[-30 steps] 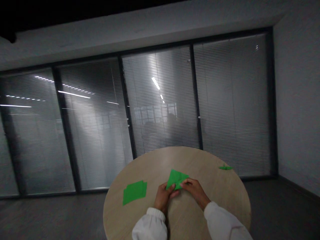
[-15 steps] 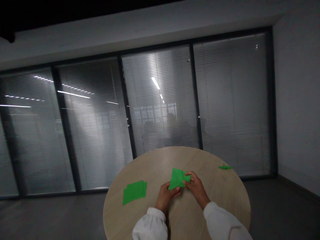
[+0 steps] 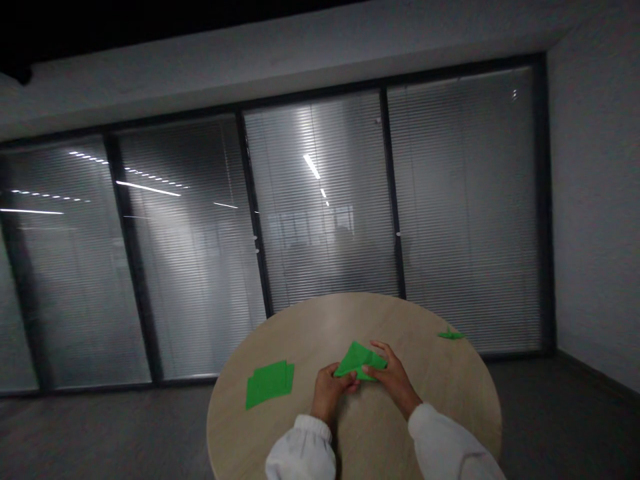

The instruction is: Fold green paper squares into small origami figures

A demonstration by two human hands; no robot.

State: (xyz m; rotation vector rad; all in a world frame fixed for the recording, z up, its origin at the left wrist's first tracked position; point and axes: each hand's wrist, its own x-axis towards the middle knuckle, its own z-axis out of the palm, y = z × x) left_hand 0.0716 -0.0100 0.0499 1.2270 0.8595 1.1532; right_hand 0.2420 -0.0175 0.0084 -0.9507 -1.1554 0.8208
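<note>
A folded green paper [image 3: 358, 361] lies low over the round wooden table [image 3: 300, 333], held between both hands. My left hand [image 3: 330, 395] pinches its near left corner with closed fingers. My right hand [image 3: 393, 377] grips its right side, thumb and fingers pressed onto the fold. Both arms wear white sleeves.
A stack of green paper sheets [image 3: 269, 383] lies on the table to the left of my hands. A small folded green piece [image 3: 451, 335] sits near the table's far right edge. Glass walls with shut blinds stand behind the table.
The green paper has been flattened down toward the table, from a raised diamond to a lower, wider shape. My right hand moved slightly forward over it.
</note>
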